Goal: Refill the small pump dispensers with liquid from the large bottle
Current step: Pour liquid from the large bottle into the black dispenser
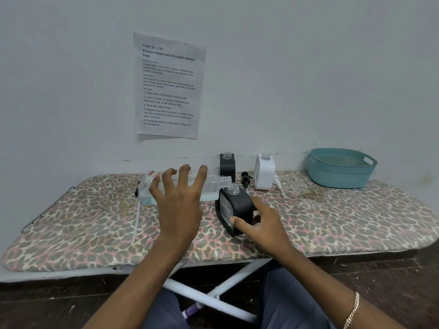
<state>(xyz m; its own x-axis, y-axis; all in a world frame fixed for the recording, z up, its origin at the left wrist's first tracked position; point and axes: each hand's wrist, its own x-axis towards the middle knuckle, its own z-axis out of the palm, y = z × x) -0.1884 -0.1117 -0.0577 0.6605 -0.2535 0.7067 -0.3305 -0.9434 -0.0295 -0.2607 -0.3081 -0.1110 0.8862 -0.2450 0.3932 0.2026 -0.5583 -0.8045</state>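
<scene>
My left hand (179,198) grips the large clear bottle (211,186), held on its side above the board with its open neck pointing right. That neck sits just over the open mouth of a black dispenser (237,205), which leans to the left. My right hand (259,224) holds this black dispenser by its lower right side, thumb against the front face. A second black dispenser (227,165) and a white dispenser (264,172) stand uncapped by the wall. A black pump head (245,179) and a white pump head (277,182) lie on the board between them.
Everything rests on a leopard-print ironing board (95,222) against a pale wall. Teal baskets (341,168) sit stacked at the back right. A printed sheet (168,86) hangs on the wall. White board legs (213,295) cross in front of my knees.
</scene>
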